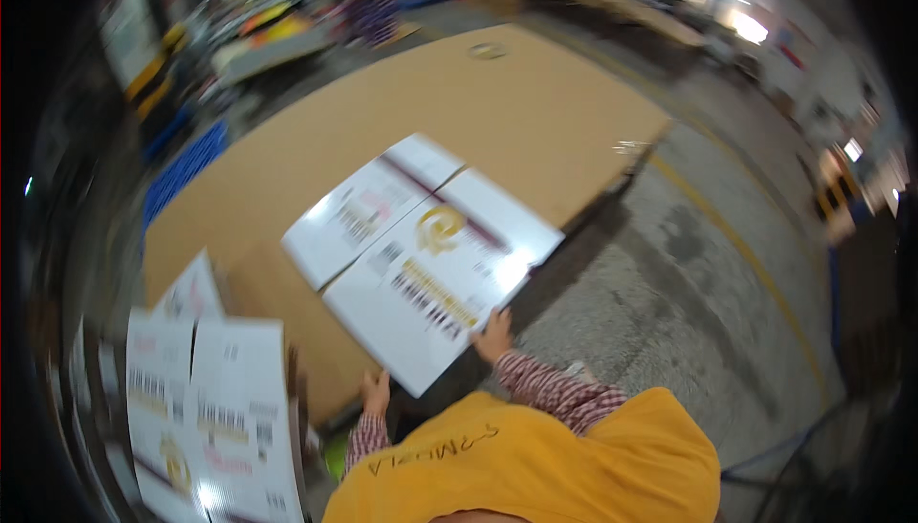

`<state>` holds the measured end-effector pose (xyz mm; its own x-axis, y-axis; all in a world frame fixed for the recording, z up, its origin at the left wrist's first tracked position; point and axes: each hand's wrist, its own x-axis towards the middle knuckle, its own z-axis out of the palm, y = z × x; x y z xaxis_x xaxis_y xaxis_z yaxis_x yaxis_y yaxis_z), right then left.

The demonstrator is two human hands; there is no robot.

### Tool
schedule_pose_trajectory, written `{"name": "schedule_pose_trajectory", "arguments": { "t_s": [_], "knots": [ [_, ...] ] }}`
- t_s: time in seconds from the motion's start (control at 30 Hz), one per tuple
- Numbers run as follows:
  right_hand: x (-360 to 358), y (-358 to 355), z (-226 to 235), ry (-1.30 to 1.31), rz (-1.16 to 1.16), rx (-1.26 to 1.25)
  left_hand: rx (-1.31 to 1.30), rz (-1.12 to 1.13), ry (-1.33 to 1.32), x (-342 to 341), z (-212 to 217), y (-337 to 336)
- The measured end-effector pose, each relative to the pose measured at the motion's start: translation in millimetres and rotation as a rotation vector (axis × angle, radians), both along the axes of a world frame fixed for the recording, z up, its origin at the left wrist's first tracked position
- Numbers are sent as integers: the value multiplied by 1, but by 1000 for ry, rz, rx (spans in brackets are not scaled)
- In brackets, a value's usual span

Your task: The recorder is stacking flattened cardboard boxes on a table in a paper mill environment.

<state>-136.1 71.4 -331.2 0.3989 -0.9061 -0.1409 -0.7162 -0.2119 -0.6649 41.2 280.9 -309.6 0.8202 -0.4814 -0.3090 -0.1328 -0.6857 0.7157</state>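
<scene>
A flattened carton (382, 274), white with gold and dark printing and slots between its flaps, lies on the brown board-topped table (535, 83). My right hand (492, 335) grips the carton's near right edge, fingers at the rim. My left hand (376, 394) is at the table's near edge, just off the carton's lower left side. Its fingers look stretched and apart, with nothing seen in them. Blur hides whether it touches the carton.
More flattened white cartons (210, 389) stand at the lower left beside the table. A roll of tape (486, 50) lies at the table's far end. A blue slatted thing (186, 169) is along the left side. Concrete floor (698, 284) with a yellow line runs at the right.
</scene>
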Motion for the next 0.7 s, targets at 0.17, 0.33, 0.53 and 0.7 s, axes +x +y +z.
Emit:
{"name": "schedule_pose_trajectory", "arguments": {
  "t_s": [0.17,0.33,0.53,0.7],
  "knots": [
    [-9,-9,11,-372,-172,295,-136,-16,381,-22,23,-62],
    [-2,-17,13,-365,-190,375,-204,-37,292,-36,7,-73],
    [16,-4,40,-373,-159,380,-575,401,358,-10,-20,-60],
    [-9,14,104,225,260,-7,-471,296,475,0,12,-56]
  ]
}}
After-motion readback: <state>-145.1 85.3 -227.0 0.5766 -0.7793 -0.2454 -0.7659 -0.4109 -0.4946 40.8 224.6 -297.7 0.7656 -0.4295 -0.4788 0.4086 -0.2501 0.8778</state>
